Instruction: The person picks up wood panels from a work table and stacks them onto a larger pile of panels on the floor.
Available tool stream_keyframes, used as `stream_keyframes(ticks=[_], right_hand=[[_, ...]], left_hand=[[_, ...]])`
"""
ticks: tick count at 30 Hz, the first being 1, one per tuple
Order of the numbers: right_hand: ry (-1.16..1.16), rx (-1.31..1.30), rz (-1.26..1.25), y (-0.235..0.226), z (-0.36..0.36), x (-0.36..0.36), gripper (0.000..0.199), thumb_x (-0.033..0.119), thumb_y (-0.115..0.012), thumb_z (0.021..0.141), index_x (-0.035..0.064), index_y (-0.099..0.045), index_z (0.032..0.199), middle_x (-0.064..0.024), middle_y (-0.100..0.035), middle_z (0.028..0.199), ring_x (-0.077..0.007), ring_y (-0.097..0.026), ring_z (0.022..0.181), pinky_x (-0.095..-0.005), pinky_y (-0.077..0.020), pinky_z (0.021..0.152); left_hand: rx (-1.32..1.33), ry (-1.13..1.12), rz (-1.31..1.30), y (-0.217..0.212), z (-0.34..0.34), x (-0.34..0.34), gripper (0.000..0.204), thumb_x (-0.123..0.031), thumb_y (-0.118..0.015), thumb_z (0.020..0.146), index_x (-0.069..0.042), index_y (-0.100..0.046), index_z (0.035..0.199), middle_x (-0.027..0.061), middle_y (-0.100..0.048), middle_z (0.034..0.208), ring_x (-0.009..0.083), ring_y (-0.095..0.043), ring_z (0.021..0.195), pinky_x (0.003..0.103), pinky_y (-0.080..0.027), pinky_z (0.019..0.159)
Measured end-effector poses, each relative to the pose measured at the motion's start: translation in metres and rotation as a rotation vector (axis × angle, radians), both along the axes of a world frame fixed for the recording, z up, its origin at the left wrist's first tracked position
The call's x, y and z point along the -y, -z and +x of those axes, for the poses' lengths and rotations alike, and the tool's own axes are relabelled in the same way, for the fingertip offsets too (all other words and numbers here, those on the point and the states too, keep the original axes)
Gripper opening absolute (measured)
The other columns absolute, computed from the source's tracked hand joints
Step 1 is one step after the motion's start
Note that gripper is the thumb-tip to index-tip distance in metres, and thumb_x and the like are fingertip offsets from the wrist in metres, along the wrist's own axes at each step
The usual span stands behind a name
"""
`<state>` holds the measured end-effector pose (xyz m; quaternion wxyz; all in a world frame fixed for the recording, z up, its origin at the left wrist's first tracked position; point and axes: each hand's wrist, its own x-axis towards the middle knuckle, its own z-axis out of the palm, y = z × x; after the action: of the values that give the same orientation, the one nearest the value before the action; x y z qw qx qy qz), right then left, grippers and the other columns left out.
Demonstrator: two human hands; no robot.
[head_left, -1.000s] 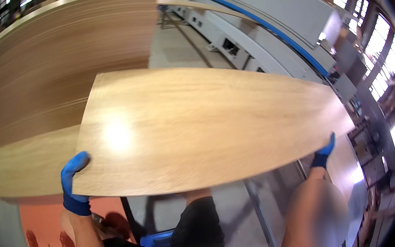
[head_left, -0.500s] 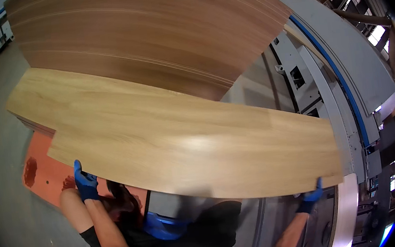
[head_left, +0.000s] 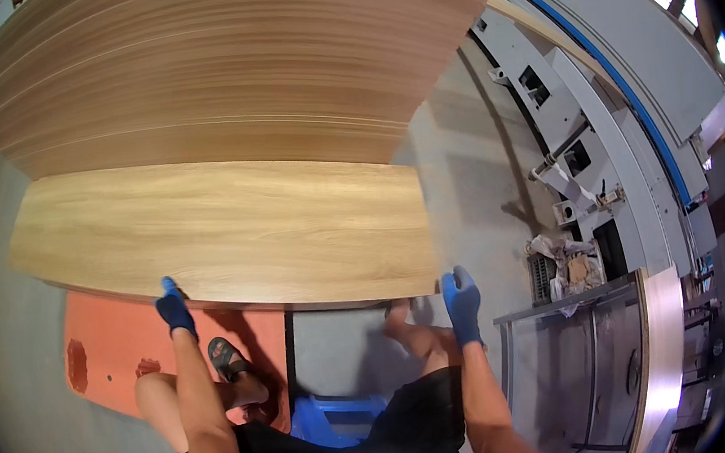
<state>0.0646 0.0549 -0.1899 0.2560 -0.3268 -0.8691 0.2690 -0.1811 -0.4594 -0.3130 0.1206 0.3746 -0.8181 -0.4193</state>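
Note:
A long light wood-grain board [head_left: 227, 229] lies flat on top of a low stack of boards, its edges nearly in line with the stack. My left hand [head_left: 173, 308], in a blue glove, is at the board's front edge, thumb over the top face and fingers mostly hidden. Just off the front right corner is my right hand [head_left: 463, 305], also in a blue glove. Its thumb and fingers are apart, with nothing visible between them.
A tall stack of brown wood-grain panels [head_left: 217, 72] stands directly behind. On the right are a long grey machine [head_left: 563, 93] and a metal-framed table [head_left: 659, 353]. An orange-red mat [head_left: 106, 348] and a blue plastic stool [head_left: 332, 420] are beneath and around me.
The board has moved left and down onto the stack, lining up with it. My right hand has moved left and come away from the board; my left hand stays by the front edge.

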Motion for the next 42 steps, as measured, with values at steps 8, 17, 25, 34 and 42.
stream_keyframes(ticks=[8, 17, 25, 34, 42], right_hand=[[-0.197, 0.111, -0.264, 0.074, -0.060, 0.053, 0.048, 0.036, -0.056, 0.079, -0.0063, -0.053, 0.101, -0.0200, -0.060, 0.090, -0.0268, -0.057, 0.085, -0.0333, -0.0427, 0.074], [-0.352, 0.129, -0.398, 0.064, -0.066, 0.061, 0.046, 0.043, -0.051, 0.081, -0.0017, -0.056, 0.093, -0.0209, -0.060, 0.083, -0.0344, -0.057, 0.081, -0.0388, -0.0433, 0.068], [-0.306, 0.190, -0.367, 0.054, -0.066, 0.059, 0.048, 0.043, -0.050, 0.082, -0.0013, -0.055, 0.101, -0.0224, -0.059, 0.089, -0.0352, -0.055, 0.088, -0.0372, -0.0423, 0.075], [-0.092, 0.190, -0.273, 0.058, -0.060, 0.076, 0.054, 0.049, -0.037, 0.084, 0.0022, -0.055, 0.103, -0.0238, -0.059, 0.087, -0.0383, -0.055, 0.089, -0.0434, -0.0417, 0.076], [-0.121, 0.091, -1.181, 0.103, 0.048, 0.138, 0.044, 0.041, -0.042, 0.084, 0.0079, -0.050, 0.112, -0.0128, -0.057, 0.101, -0.0253, -0.055, 0.087, -0.0368, -0.0427, 0.074]], left_hand=[[0.001, -0.108, 0.423, -0.020, -0.040, 0.057, 0.056, -0.048, -0.048, 0.080, 0.005, -0.057, 0.068, 0.0091, -0.050, 0.056, 0.0194, -0.043, 0.052, 0.036, -0.037, 0.051], [-0.116, -0.188, 0.474, -0.020, -0.044, 0.073, 0.042, -0.050, -0.052, 0.077, -0.011, -0.051, 0.062, 0.0016, -0.047, 0.055, 0.0180, -0.040, 0.048, 0.033, -0.032, 0.047], [-0.212, -0.182, 0.600, -0.030, -0.037, 0.056, 0.049, -0.046, -0.053, 0.080, -0.010, -0.042, 0.048, -0.0022, -0.036, 0.045, 0.0108, -0.028, 0.040, 0.029, -0.023, 0.040], [-0.050, -0.033, 0.234, 0.014, -0.012, -0.009, 0.066, -0.061, -0.042, 0.077, 0.003, -0.055, 0.066, 0.0105, -0.050, 0.056, 0.0195, -0.042, 0.046, 0.035, -0.035, 0.043], [0.267, 0.306, 0.833, -0.038, 0.075, -0.113, 0.045, -0.052, -0.045, 0.077, -0.007, -0.048, 0.082, 0.0104, -0.049, 0.072, 0.0255, -0.049, 0.067, 0.046, -0.040, 0.058]])
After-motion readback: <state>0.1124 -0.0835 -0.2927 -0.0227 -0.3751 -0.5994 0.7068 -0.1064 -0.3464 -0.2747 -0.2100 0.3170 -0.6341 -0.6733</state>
